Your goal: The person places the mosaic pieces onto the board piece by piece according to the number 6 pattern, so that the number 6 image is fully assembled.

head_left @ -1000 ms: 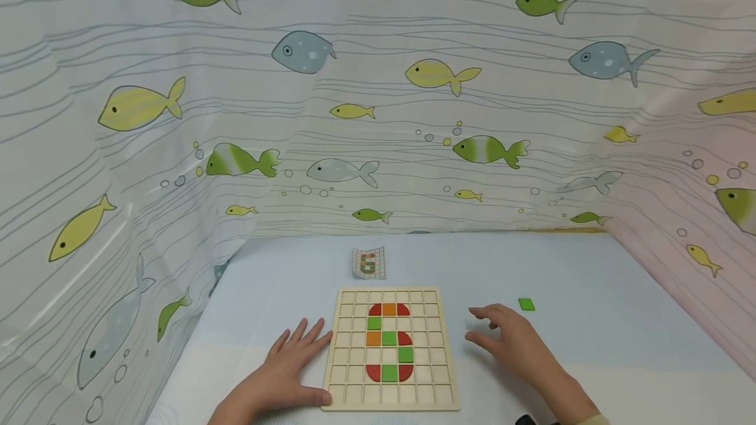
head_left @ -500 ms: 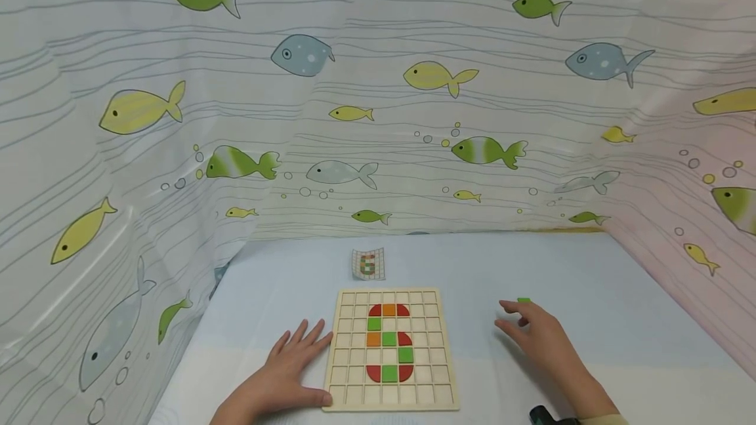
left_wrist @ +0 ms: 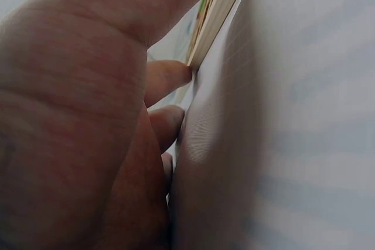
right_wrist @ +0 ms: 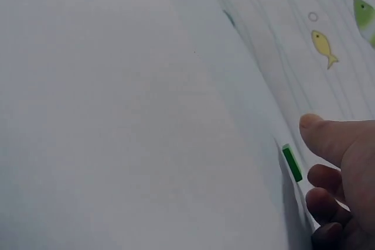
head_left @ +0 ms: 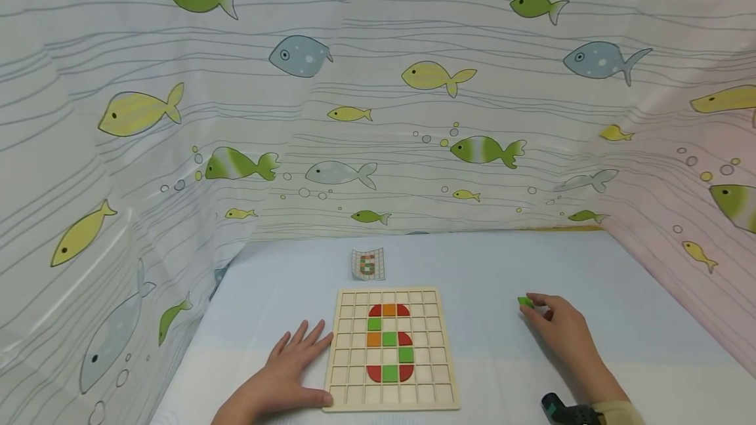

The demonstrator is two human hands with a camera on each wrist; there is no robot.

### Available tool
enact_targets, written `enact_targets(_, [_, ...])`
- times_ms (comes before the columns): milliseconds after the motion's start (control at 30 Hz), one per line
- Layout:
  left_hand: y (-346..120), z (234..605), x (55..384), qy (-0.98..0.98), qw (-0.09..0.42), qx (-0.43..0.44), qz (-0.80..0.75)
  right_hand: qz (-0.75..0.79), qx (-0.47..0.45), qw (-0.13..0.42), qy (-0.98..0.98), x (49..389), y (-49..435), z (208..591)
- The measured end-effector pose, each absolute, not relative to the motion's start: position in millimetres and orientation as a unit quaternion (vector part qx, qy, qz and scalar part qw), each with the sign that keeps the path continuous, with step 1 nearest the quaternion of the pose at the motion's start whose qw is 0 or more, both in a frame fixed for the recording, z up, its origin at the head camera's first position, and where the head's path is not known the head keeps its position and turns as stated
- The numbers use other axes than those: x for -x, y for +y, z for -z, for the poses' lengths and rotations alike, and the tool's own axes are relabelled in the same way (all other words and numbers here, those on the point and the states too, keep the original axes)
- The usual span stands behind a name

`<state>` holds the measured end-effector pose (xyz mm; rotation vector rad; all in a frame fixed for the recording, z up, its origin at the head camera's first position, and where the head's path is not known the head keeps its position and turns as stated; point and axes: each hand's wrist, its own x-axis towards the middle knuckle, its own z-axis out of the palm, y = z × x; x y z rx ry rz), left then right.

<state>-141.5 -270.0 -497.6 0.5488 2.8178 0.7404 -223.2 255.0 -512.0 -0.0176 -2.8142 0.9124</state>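
Observation:
A wooden grid board (head_left: 425, 357) lies flat on the table, with red, orange and green tiles (head_left: 390, 339) set in its squares. My left hand (head_left: 289, 372) lies spread at the board's left side, thumb at the near corner and index fingertip against the edge. The left wrist view shows the thumb and fingertips along the board's side (left_wrist: 218, 19). To the right, a loose green square tile (head_left: 524, 302) lies on the table. My right hand (head_left: 561, 326) is around it, thumb and index finger on either side. In the right wrist view, a gap shows between the thumb (right_wrist: 322, 133) and the green tile (right_wrist: 292, 163).
Behind the board lies a small paper card (head_left: 367, 264) printed with a coloured grid pattern. A fish-printed sheet (head_left: 413, 149) rises behind the table and along both sides. A dark wrist device (head_left: 567, 410) sits at the right sleeve.
My right hand has moved rightward from beside the board to the loose green tile, its thumb and index finger coming around it. The left hand and board have stayed in place.

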Motion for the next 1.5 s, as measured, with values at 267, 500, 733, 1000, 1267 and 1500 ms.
enact_targets(267, [-268.8,498.8,146.9,0.945,0.095,-0.186,-0.251,-0.29,0.004,0.093,-0.952,231.0,258.6,517.5])
enact_targets(500, [-271.0,501.6,146.6,0.943,0.106,-0.184,-0.255,-0.282,0.003,0.123,-0.952,232.6,253.8,525.1])
enact_targets(733, [-271.5,500.8,146.2,0.943,0.105,-0.186,-0.253,-0.236,-0.004,0.127,-0.963,235.0,251.6,523.6])
enact_targets(1000, [-272.3,500.3,143.0,0.945,0.091,-0.195,-0.248,-0.237,-0.006,0.102,-0.966,232.3,247.7,523.7])
enact_targets(1267, [-271.6,499.7,143.2,0.945,0.1,-0.187,-0.247,-0.252,0.015,0.093,-0.963,230.8,247.1,521.8])
enact_targets(1500, [-269.3,496.8,143.8,0.944,0.108,-0.185,-0.252,-0.264,0.017,0.096,-0.959,229.1,245.6,521.0])
